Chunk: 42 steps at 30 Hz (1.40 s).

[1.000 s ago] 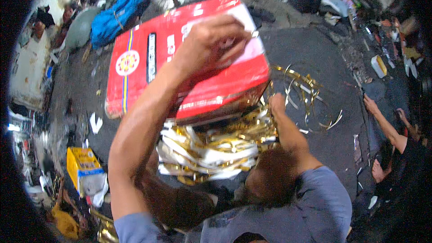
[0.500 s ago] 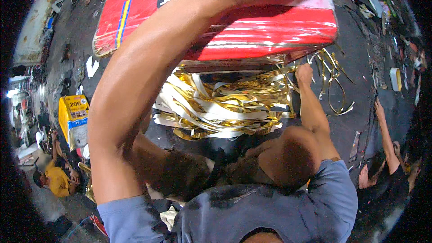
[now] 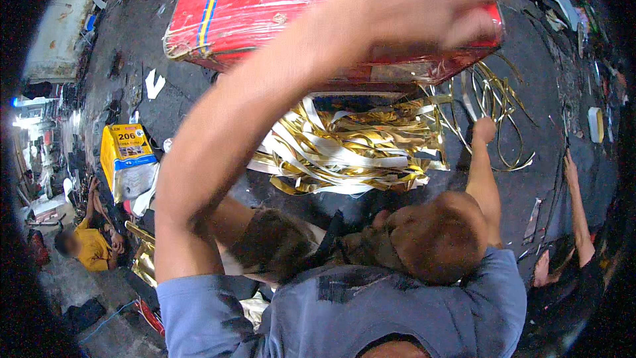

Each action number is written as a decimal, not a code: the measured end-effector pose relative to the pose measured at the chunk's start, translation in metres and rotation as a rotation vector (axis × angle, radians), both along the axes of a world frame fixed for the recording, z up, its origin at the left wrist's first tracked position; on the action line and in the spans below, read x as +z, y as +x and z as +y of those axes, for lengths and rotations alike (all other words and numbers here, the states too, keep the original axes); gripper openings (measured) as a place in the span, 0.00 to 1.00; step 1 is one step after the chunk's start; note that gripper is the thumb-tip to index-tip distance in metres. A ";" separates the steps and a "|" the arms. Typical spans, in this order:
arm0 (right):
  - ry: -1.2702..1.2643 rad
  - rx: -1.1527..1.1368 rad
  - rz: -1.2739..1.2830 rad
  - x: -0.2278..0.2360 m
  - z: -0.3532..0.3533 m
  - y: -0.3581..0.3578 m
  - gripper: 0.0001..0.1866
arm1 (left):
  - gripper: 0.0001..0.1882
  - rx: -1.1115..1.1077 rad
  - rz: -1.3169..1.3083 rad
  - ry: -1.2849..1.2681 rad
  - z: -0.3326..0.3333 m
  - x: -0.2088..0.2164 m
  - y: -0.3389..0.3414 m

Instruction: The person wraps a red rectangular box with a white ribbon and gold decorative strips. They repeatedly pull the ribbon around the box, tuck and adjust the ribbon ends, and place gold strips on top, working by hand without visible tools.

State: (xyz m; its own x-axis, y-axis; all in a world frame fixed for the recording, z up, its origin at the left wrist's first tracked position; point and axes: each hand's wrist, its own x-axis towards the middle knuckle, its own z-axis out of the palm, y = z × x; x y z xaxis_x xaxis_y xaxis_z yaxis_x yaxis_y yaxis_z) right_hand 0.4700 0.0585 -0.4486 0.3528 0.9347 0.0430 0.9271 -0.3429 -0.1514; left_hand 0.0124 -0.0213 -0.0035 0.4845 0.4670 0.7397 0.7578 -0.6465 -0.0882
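A large red wrapped box [image 3: 232,23] stands in front of me. My left arm reaches across it, and my left hand [image 3: 437,3], blurred by motion, is over its right end with the fingers apart. Below the box lies a thick bundle of gold and white strips [image 3: 358,146]. Thin loose gold strips [image 3: 500,99] loop out to its right. Among these is my right hand [image 3: 485,130], its fingers curled closed, apparently on a strip; the fingers show only in part.
To the left stands a yellow, blue and white package [image 3: 127,156]. A white scrap [image 3: 154,84] lies on the dark floor [image 3: 199,103]. A person in yellow [image 3: 93,248] is at far left; another person's arm [image 3: 578,205] reaches in from the right.
My left hand has lowered and come off the box's top edge, its fingers spreading. My right hand has moved right and slightly nearer, away from the bundle's end. The whole view has shifted.
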 end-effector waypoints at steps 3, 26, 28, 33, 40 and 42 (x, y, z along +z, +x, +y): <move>0.396 -0.370 0.384 0.031 -0.006 -0.020 0.19 | 0.10 0.015 -0.068 0.018 -0.094 -0.046 0.033; -0.717 1.514 0.650 0.374 -0.141 -0.243 0.17 | 0.08 0.552 -0.559 -0.651 -0.203 -0.074 0.026; -0.783 1.412 0.425 0.285 -0.146 -0.243 0.26 | 0.09 0.658 -0.597 -0.750 -0.228 -0.063 0.007; -0.747 0.733 0.938 0.149 -0.197 -0.292 0.33 | 0.09 0.875 -0.775 -0.792 -0.265 -0.060 -0.016; -0.739 1.339 0.805 0.221 -0.195 -0.300 0.23 | 0.21 0.700 -0.704 -0.928 -0.271 -0.091 -0.003; -0.928 1.514 0.797 0.296 -0.183 -0.295 0.22 | 0.29 0.445 -0.815 -0.940 -0.257 -0.086 0.005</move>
State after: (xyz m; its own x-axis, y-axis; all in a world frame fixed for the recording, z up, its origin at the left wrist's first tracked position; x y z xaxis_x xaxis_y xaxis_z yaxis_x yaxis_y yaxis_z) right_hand 0.1751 -0.1242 -0.1524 -0.9510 0.0704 -0.3011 0.3068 0.3372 -0.8900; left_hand 0.0172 -0.2785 -0.0898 -0.2691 0.9616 0.0530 0.5421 0.1057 0.8337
